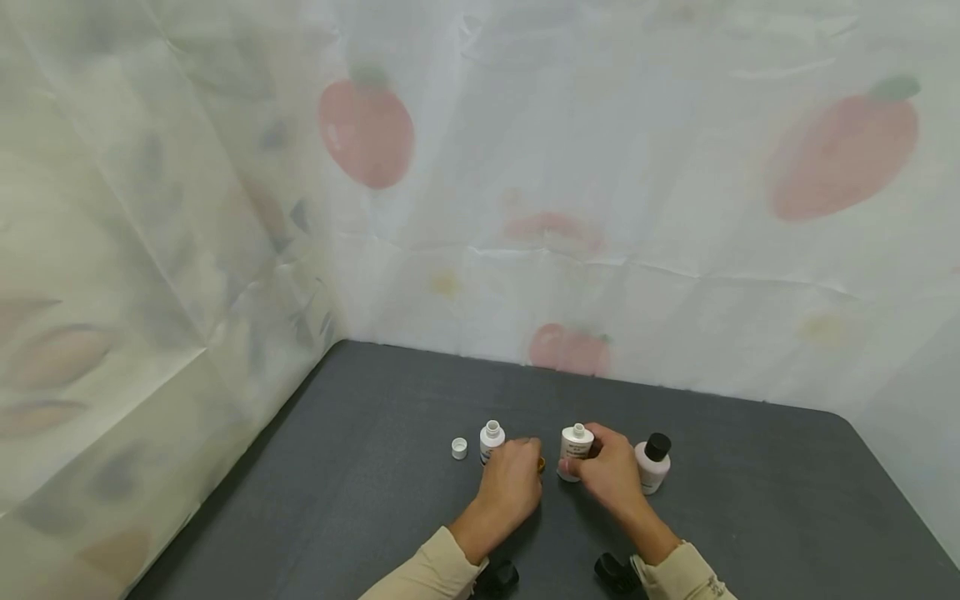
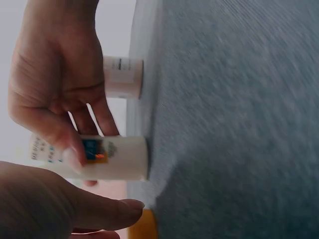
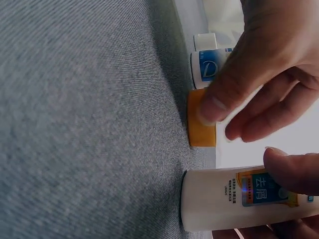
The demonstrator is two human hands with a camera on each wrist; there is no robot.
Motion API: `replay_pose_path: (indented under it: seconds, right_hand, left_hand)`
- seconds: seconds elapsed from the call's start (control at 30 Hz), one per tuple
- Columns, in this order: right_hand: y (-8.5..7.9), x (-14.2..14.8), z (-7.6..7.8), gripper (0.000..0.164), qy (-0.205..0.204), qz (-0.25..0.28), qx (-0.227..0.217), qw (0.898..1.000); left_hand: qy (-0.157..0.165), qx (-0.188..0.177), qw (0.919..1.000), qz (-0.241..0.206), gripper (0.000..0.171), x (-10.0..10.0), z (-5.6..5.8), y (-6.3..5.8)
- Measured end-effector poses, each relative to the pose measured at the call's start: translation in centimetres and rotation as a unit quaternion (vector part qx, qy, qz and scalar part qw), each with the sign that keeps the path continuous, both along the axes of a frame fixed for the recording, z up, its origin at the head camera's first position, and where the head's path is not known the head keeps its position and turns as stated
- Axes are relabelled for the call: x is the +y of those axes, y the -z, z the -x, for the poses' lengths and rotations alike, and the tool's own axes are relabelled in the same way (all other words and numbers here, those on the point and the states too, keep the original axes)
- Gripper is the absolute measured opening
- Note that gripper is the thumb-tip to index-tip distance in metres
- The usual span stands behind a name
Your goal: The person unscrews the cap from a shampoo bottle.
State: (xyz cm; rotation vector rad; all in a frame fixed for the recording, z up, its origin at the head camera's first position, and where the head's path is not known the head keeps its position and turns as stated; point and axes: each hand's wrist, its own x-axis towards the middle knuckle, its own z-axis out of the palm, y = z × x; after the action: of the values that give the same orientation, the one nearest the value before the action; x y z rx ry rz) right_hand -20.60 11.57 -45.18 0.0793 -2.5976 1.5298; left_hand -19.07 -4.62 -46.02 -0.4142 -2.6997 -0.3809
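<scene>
My right hand (image 1: 613,468) grips an uncapped white bottle (image 1: 576,443) with its thumb in front and fingers behind. The bottle stands upright, its base at the table; a blue and orange label shows in the right wrist view. To its left my left hand (image 1: 513,482) has its thumb on an orange cap (image 3: 202,132) standing on the table, with the other fingers partly hidden. Close beyond that hand is a small open white bottle with a blue label (image 3: 209,64). Left of it lies a white cap (image 1: 459,448).
A pale pink bottle with a black cap (image 1: 654,462) stands just right of my right hand. The dark grey tabletop (image 1: 750,500) meets a white fruit-printed curtain (image 1: 637,208) at the back and another sheet (image 1: 150,292) at the left.
</scene>
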Motion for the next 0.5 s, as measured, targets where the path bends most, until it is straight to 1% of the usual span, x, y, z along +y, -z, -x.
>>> replay_pose_path:
  seconds: [0.1, 0.17, 0.27, 0.3, 0.4, 0.5]
  right_hand:
    - [-0.1, 0.2, -0.2, 0.038, -0.005, -0.006, 0.007, 1.0]
    - [-0.2, 0.2, -0.4, 0.041, -0.008, -0.004, 0.012, 1.0]
    - [-0.5, 0.3, -0.8, 0.044, -0.013, 0.001, 0.025, 1.0]
    - [-0.7, 0.4, -1.0, 0.046, -0.015, 0.001, 0.033, 0.999]
    - [-1.6, 0.7, -1.6, 0.049, -0.019, 0.002, 0.062, 0.998]
    - [-2.8, 1.2, -2.3, 0.05, -0.022, -0.008, 0.091, 0.996]
  left_hand:
    - [0.008, 0.007, 0.9999, -0.011, 0.026, 0.3, -0.5, -0.6]
    - [0.012, 0.008, 0.9997, -0.022, 0.024, 0.4, -0.9, -1.2]
    - [0.021, 0.006, 0.9985, -0.051, 0.032, 0.6, -1.5, -2.5]
    - [0.026, 0.009, 0.9977, -0.062, 0.037, 0.6, -1.7, -2.9]
    - [0.047, 0.022, 0.9945, -0.091, 0.043, 0.6, -2.1, -4.1]
    - [0.066, 0.04, 0.9919, -0.101, 0.045, 0.7, -2.3, -5.1]
